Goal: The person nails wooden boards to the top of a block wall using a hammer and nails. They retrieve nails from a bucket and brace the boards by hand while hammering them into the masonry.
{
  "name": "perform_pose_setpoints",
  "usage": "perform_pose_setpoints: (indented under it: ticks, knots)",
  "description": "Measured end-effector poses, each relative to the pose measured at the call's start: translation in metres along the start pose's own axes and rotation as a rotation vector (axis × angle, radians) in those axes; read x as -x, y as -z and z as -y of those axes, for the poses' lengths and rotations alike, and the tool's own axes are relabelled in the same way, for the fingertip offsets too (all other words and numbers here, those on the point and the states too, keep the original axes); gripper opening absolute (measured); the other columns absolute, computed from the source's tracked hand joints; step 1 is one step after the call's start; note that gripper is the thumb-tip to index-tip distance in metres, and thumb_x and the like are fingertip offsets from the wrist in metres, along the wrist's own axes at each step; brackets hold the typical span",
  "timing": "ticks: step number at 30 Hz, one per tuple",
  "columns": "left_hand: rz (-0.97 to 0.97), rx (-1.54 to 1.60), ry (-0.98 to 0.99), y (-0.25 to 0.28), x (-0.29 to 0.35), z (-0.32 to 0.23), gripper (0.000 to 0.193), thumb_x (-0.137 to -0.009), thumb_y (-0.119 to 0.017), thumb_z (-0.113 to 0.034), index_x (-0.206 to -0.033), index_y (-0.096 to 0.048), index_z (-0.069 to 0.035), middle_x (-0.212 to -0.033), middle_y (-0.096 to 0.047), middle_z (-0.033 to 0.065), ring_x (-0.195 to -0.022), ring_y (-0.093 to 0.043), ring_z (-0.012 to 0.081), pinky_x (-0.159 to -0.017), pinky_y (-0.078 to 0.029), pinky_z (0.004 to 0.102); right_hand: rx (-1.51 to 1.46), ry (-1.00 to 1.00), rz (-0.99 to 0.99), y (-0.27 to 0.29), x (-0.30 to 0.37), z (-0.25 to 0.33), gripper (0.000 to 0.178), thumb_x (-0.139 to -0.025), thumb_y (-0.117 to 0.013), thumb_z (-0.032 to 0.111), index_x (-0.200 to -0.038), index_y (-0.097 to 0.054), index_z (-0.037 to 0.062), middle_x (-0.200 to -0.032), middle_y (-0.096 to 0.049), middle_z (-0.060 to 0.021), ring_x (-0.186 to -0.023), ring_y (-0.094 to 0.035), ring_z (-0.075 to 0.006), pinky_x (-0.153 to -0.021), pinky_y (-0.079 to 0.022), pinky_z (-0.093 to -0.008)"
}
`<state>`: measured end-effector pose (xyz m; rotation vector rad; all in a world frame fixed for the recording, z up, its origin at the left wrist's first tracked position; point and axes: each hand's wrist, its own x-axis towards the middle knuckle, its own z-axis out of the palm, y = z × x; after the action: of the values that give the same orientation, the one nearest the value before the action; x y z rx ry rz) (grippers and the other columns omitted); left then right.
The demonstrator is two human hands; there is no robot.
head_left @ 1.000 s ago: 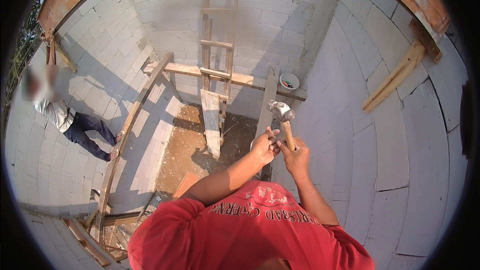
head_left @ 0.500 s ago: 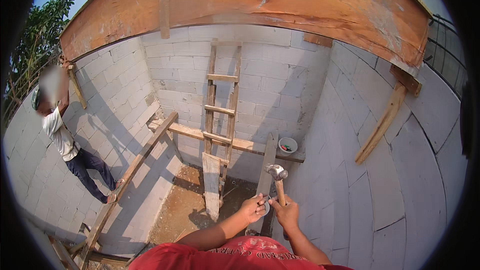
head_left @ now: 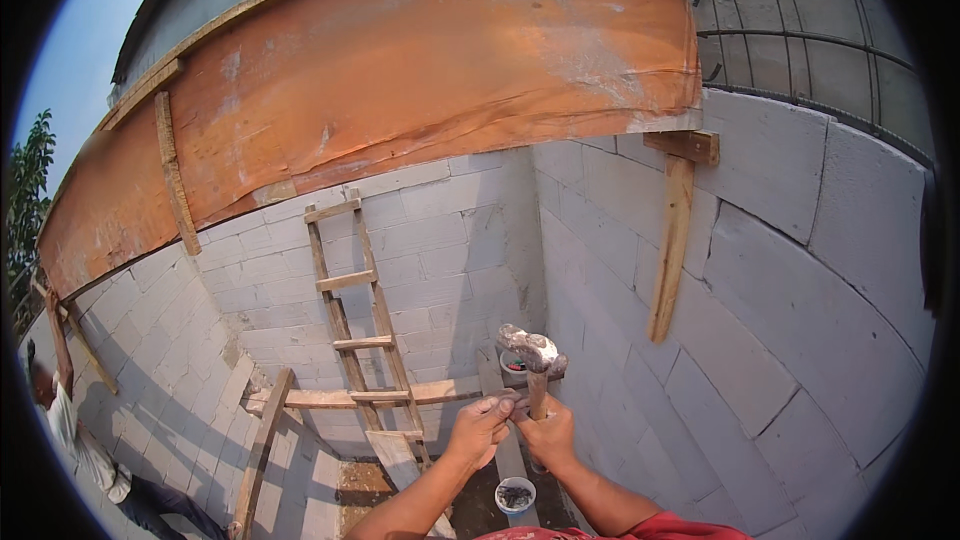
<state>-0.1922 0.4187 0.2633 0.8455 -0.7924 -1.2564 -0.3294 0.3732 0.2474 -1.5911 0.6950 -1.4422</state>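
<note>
My right hand [head_left: 547, 432] is wrapped round the wooden handle of a hammer [head_left: 538, 350], whose worn metal head points up. Close beside it, my left hand [head_left: 482, 430] is closed in a pinch, its fingertips nearly meeting the right hand's. Whatever lies between those fingertips is too small to make out. Below the hands, a small white tub [head_left: 515, 496] with dark small contents rests on a narrow plank [head_left: 511, 458]. Partly hidden behind the hammer head, a white bucket [head_left: 511, 364] holds something red and green.
An orange formwork panel [head_left: 420, 70] spans overhead, with a wooden prop [head_left: 672, 250] under its right end. A wooden ladder [head_left: 363, 343] leans on the far block wall. Steel rebar [head_left: 800, 35] tops the right wall. At left, another person [head_left: 75, 440] reaches up to the panel.
My view has swung up and to the right, so the panel and right wall fill more of it. Both hands stay close together, the hammer still in the right. The small tub shows more fully.
</note>
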Motion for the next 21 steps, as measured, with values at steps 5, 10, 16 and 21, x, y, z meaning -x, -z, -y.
perform_pose_setpoints:
  ticks: [5, 10, 16, 21]
  knots:
    - [0.142, -1.049, -1.023, -0.115, -0.081, -0.174, 0.028, -0.109, -0.054, -0.022, -0.105, -0.072, 0.0, -0.066, -0.06, 0.0001, -0.062, -0.053, 0.0073, -0.059, -0.046, 0.0252, -0.161, 0.048, -0.101, 0.039, -0.089, 0.033, 0.028, -0.097, -0.076, 0.025, -0.112, -0.072, 0.0022, -0.09, -0.071, -0.0052, -0.072, -0.064, -0.0104, -0.065, -0.051, -0.0281]
    - [-0.268, -1.722, -1.741, -0.309, -0.136, -0.381, 0.031, -0.107, -0.048, -0.027, -0.126, -0.065, -0.008, -0.083, -0.072, 0.0169, -0.08, -0.071, 0.034, -0.073, -0.054, 0.0467, -0.297, 0.368, -0.276, 0.05, -0.197, 0.047, 0.024, -0.105, -0.064, 0.022, -0.116, -0.068, 0.0013, -0.078, -0.062, -0.004, -0.062, -0.058, -0.009, -0.054, -0.044, -0.0249]
    - [-0.376, -2.371, -1.535, -0.442, -0.241, -0.47, 0.051, -0.1, -0.056, -0.051, -0.116, -0.073, -0.006, -0.09, -0.074, 0.0175, -0.092, -0.072, 0.0344, -0.082, -0.055, 0.0467, -0.222, 0.418, -0.437, 0.091, -0.249, 0.058, 0.026, -0.107, -0.061, 0.023, -0.114, -0.068, -0.0014, -0.073, -0.057, -0.0013, -0.059, -0.055, -0.0082, -0.049, -0.04, -0.0235]
    - [-0.314, -2.581, -1.263, -0.45, -0.258, -0.471, 0.056, -0.097, -0.058, -0.057, -0.112, -0.075, -0.005, -0.092, -0.075, 0.0177, -0.094, -0.072, 0.0344, -0.083, -0.056, 0.0458, -0.237, 0.363, -0.501, 0.099, -0.268, 0.051, 0.031, -0.106, -0.064, 0.026, -0.118, -0.07, -0.0019, -0.078, -0.062, -0.0049, -0.057, -0.055, -0.0074, -0.049, -0.042, -0.0242]
